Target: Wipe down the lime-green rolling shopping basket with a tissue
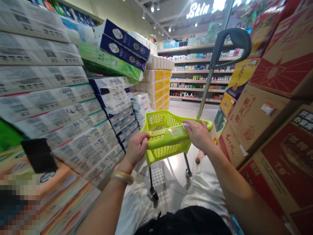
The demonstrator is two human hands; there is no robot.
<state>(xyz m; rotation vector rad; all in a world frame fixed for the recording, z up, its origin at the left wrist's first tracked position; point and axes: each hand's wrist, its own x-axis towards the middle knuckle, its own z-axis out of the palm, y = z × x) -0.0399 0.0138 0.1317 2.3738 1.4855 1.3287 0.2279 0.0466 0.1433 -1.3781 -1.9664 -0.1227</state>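
In front of my body stands a lime-green shopping cart [168, 152] with a latticed plastic basket and dark legs on casters. My left hand [138, 144] is closed round the left end of its handle bar. Toward the right end, my right hand [198, 133] grips the same bar, with a small white piece of something, perhaps tissue, showing at its fingers. A gold-coloured bangle [123, 177] circles my left wrist. What I can see of the basket's inside holds no goods; part of it is hidden behind the handle.
Stacked wrapped packs [61, 98] line the left side, with dark blue boxes [122, 40] lying tilted on top. Cardboard cartons [249, 120] crowd the right. A grey pole with a loop handle [234, 45] rises beyond the cart's right side. Stocked shelves [198, 70] stand at the back.
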